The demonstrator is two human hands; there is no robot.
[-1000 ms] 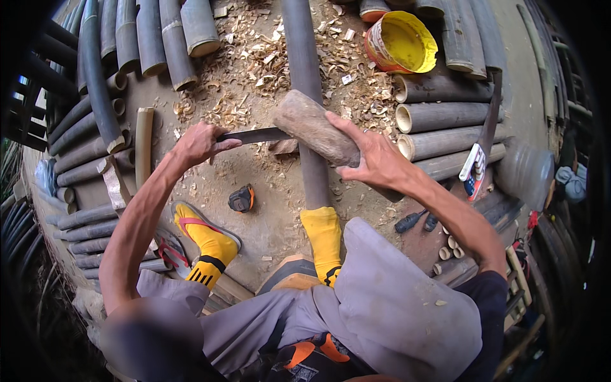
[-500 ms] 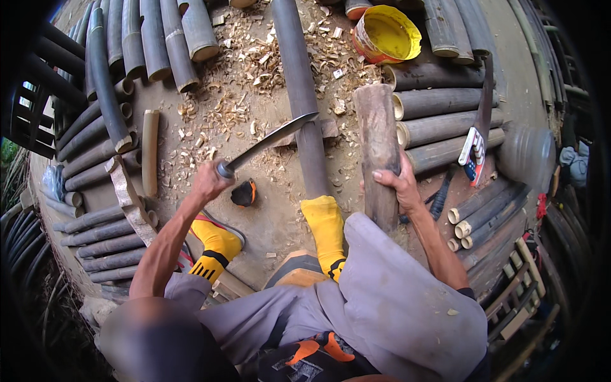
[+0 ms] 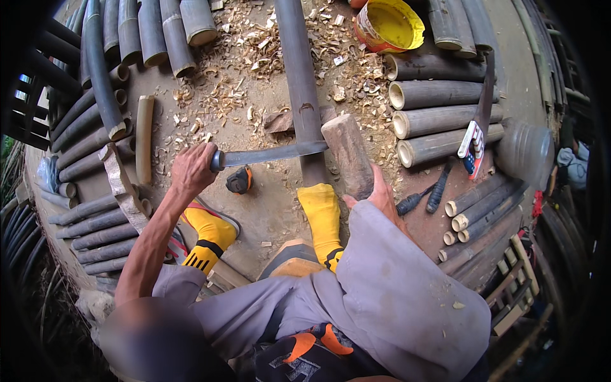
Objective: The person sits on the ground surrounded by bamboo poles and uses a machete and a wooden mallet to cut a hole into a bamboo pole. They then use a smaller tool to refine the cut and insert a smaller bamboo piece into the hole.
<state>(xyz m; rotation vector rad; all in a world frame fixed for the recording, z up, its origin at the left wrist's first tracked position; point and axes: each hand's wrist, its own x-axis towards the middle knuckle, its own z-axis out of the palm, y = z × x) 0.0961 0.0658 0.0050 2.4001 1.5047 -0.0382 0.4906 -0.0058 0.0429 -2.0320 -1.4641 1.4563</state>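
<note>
My left hand (image 3: pixel 195 167) is closed round the handle of a machete (image 3: pixel 264 155). Its blade lies across a long dark bamboo pole (image 3: pixel 298 70), the tip beside a thick wooden block (image 3: pixel 349 153). That block is gripped near its lower end by my right hand (image 3: pixel 382 196), whose fingers are partly hidden by the wood and my knee. A small dark curved mark shows on the pole above the blade. My foot in a yellow sock (image 3: pixel 318 210) presses on the pole's near end. Under the pole lies a short wooden piece (image 3: pixel 278 122).
Cut bamboo lengths (image 3: pixel 445 93) are stacked at right and left. A yellow bucket (image 3: pixel 389 25) stands far right. A handsaw (image 3: pixel 474 143), dark-handled tools (image 3: pixel 438 191) and a tape measure (image 3: pixel 239 180) lie around. Wood shavings (image 3: pixel 223 95) cover the ground.
The machete has gone from slanting upward to nearly level, lower across the pole. The wooden block has come down and left, its top now near the blade tip.
</note>
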